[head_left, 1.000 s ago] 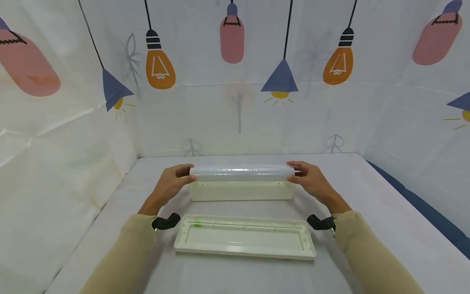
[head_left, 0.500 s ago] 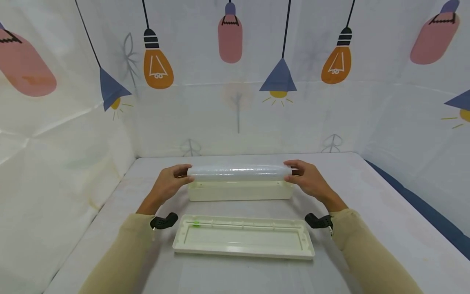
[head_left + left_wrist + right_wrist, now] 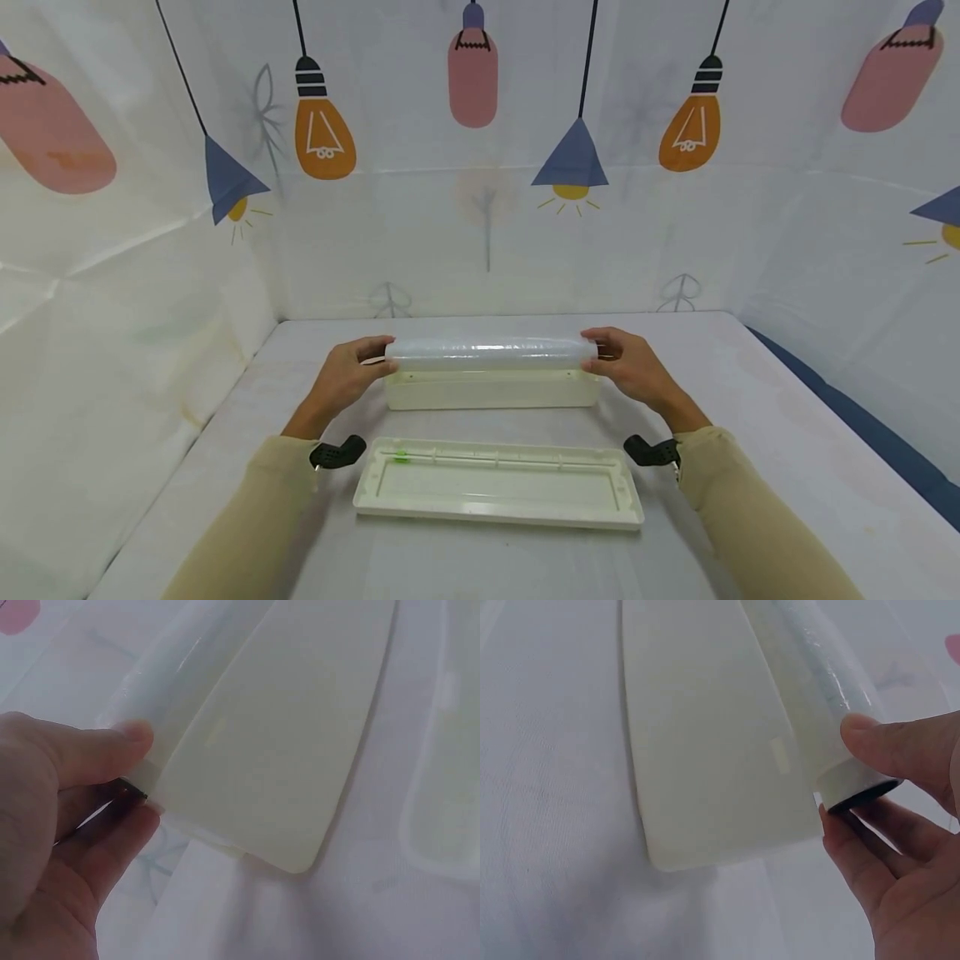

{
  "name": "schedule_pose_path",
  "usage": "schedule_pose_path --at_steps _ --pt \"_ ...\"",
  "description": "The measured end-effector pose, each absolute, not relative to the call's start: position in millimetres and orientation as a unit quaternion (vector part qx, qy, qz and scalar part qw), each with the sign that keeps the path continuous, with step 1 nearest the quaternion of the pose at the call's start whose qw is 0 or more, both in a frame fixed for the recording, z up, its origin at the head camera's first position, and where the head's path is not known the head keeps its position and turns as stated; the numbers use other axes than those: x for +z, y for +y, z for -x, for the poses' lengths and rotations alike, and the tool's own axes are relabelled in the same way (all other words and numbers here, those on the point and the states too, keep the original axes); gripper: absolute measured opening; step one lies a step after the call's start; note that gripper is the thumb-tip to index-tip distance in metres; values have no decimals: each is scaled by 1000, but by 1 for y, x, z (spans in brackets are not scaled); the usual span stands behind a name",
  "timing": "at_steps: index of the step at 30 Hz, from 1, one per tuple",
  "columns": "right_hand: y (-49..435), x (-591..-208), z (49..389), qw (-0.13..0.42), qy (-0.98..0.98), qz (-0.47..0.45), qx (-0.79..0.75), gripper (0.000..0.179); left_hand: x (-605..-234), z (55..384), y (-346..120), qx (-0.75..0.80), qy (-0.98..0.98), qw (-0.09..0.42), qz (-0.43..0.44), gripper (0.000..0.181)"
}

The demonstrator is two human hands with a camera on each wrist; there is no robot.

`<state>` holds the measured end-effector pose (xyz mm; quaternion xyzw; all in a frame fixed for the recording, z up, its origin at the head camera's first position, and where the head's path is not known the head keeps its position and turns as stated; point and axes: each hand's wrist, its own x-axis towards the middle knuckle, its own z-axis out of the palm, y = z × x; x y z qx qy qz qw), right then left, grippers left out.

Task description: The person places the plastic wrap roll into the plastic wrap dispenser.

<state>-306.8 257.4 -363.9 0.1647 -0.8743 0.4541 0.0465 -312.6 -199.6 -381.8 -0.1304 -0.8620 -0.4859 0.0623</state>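
Observation:
A roll of plastic wrap [image 3: 491, 352], shiny and translucent, lies lengthwise over a long cream box [image 3: 491, 392] in the head view. My left hand [image 3: 354, 367] grips its left end and my right hand [image 3: 626, 362] its right end, thumbs on the near side. In the left wrist view the left thumb [image 3: 135, 739] presses near the roll's rim. The right wrist view shows the roll's open dark end [image 3: 866, 795] between thumb and fingers. The box's front wall [image 3: 712, 750] stands right beside the roll, and the box's inside is mostly hidden.
Nearer the person, a shallow cream lid [image 3: 498, 492] lies inside up on the white table [image 3: 450, 567]; a small green piece [image 3: 402, 457] sits on its rail. White curtains [image 3: 480, 242] printed with lamps enclose the table's back and sides.
Both hands stay at the roll's ends, with the roll over the box. The view shifts only slightly; the lid stays in place.

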Motion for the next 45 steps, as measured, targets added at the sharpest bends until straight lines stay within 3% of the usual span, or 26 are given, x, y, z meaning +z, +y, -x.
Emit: schedule_pose_path --at_steps 25,45 --pt "261 -371 309 42 -881 -168 441 56 -382 314 -200 -479 -866 53 134 49" --pt "252 -370 309 73 -908 -165 379 46 -383 313 -201 -479 -867 68 117 42"
